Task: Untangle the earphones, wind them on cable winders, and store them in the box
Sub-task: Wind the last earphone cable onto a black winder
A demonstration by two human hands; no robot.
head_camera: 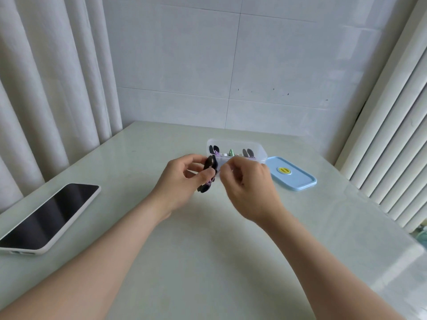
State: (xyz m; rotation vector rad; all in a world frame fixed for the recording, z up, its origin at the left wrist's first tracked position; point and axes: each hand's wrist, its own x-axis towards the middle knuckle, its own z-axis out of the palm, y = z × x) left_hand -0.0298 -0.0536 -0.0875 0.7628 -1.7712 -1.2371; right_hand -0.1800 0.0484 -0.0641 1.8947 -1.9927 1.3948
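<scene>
One black cable winder [210, 163], oval-ended and wrapped in purple earphone cable [208, 182], grasped by the left hand [182, 179] above table centre; right hand [249, 181] curled and blurred, its grasp cannot be told; one clear box [260, 150] at 12 o'clock holding two black winders and one green; one blue lid [298, 179] at 2 o'clock; one phone [46, 218] at 9 o'clock.

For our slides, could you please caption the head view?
Left hand grips a black cable winder, right hand curled beside it, before the open box and blue lid.

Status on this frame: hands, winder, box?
Left hand grips black winder, purple cable on it. Right hand curled beside it, blurred. Box open, lid alongside; nothing in the way.
</scene>
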